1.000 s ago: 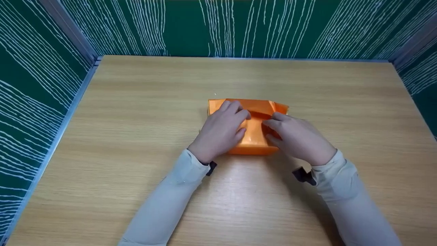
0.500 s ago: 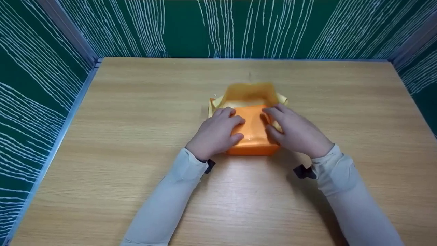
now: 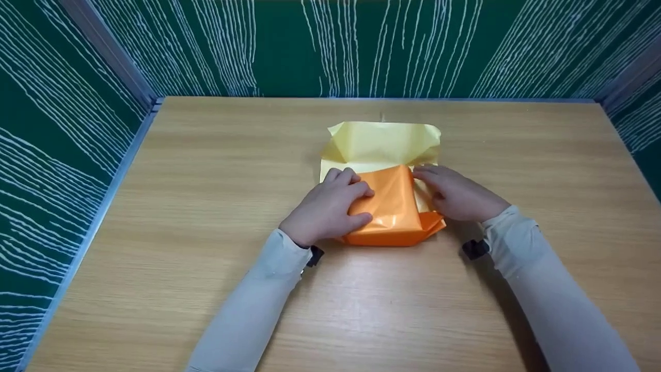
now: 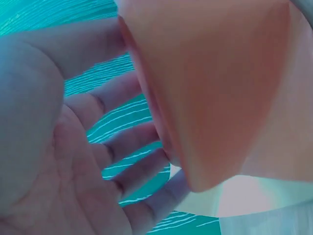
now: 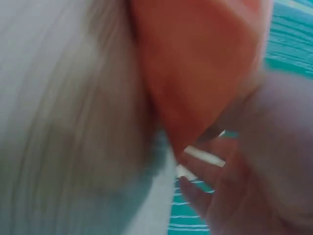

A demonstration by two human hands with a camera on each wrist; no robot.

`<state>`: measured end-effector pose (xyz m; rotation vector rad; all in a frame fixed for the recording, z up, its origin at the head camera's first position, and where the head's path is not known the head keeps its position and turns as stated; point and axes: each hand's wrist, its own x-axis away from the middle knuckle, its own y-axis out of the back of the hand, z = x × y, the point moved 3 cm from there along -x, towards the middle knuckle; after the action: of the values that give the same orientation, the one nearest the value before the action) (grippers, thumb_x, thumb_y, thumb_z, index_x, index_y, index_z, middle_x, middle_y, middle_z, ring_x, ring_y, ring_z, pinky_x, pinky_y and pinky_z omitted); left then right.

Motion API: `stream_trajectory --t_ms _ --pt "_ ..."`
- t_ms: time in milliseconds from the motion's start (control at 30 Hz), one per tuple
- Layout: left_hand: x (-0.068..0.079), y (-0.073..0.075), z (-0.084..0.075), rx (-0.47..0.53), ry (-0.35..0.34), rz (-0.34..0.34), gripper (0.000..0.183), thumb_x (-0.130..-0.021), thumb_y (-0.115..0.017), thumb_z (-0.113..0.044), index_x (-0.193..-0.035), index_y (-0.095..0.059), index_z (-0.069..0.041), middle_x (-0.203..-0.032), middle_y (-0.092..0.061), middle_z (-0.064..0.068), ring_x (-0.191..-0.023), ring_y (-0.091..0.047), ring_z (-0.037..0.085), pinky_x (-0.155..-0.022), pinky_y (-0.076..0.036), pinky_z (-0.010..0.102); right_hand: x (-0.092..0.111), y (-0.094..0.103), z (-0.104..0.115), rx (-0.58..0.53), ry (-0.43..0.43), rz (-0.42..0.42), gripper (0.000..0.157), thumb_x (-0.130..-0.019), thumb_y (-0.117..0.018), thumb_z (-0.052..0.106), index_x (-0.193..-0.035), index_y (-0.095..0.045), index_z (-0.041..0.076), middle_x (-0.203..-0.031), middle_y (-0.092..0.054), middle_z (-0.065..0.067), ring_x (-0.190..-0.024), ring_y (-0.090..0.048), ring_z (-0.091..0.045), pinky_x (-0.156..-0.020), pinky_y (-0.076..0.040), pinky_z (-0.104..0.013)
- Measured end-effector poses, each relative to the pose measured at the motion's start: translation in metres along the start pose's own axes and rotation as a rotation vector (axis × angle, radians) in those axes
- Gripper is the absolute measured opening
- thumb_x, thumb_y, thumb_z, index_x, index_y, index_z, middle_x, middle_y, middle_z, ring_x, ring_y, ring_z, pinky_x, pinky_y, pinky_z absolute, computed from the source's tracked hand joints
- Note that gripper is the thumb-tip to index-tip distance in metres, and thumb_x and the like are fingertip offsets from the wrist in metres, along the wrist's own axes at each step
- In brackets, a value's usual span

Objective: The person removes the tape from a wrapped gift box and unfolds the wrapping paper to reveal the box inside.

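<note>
A box-shaped bundle in shiny orange wrapping paper [image 3: 388,199] lies on the wooden table, the wrap's pale yellow inner side [image 3: 383,142] spread flat beyond its far edge. My left hand [image 3: 330,209] rests on the left part of the bundle, thumb apart from the fingers. In the left wrist view its extended fingers [image 4: 139,134] touch the bundle's side. At the right side, my right hand [image 3: 459,194] has its fingertips against the bundle's far right corner, over the yellow paper. A folded orange flap [image 3: 433,223] sticks out at the near right corner. What the paper covers is hidden.
The wooden table [image 3: 181,217] has a blue-edged border at the back and left. Green walls with white streaky lines [image 3: 289,46] stand behind and at both sides. Dark wrist cameras [image 3: 475,249] sit under the sleeves.
The far flap of the wrap has fallen open away from me, baring its yellow side. The right-hand side has loosened too, and my right hand has shifted right. My left hand stays on the bundle.
</note>
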<state>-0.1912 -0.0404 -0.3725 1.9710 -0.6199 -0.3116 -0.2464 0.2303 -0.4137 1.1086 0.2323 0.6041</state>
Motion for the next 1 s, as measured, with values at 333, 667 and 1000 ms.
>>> stream_trajectory --t_ms 333,667,1000 --pt "-0.016 0.014 0.023 0.076 -0.024 -0.046 0.038 -0.106 -0.053 -0.027 -0.143 -0.056 -0.019 -0.136 -0.057 -0.002 -0.122 -0.051 0.014 -0.107 -0.045 0.032 -0.005 0.001 -0.018 -0.002 -0.063 0.06 0.057 -0.105 -0.056 0.022 -0.159 -0.04 0.01 -0.167 -0.03 -0.017 -0.153 -0.026 -0.043 -0.122 -0.02 -0.062" --pt "-0.044 0.014 0.071 -0.044 0.012 0.024 0.051 -0.101 -0.046 0.001 -0.149 -0.052 -0.016 -0.154 -0.051 0.003 -0.143 -0.045 0.021 -0.121 -0.032 0.036 -0.008 -0.004 -0.014 0.064 -0.016 0.099 0.056 -0.105 -0.056 0.023 -0.157 -0.042 0.008 -0.168 -0.028 -0.018 -0.155 -0.023 -0.039 -0.123 -0.008 -0.064" --pt "-0.049 -0.002 0.087 -0.164 0.017 0.102 0.042 -0.101 -0.063 -0.026 -0.14 -0.061 -0.012 -0.144 -0.056 0.007 -0.133 -0.049 0.027 -0.119 -0.034 0.04 -0.009 -0.005 -0.009 0.144 0.017 0.077 0.052 -0.106 -0.05 0.018 -0.156 -0.043 0.004 -0.165 -0.032 -0.022 -0.154 -0.025 -0.04 -0.121 -0.007 -0.069"
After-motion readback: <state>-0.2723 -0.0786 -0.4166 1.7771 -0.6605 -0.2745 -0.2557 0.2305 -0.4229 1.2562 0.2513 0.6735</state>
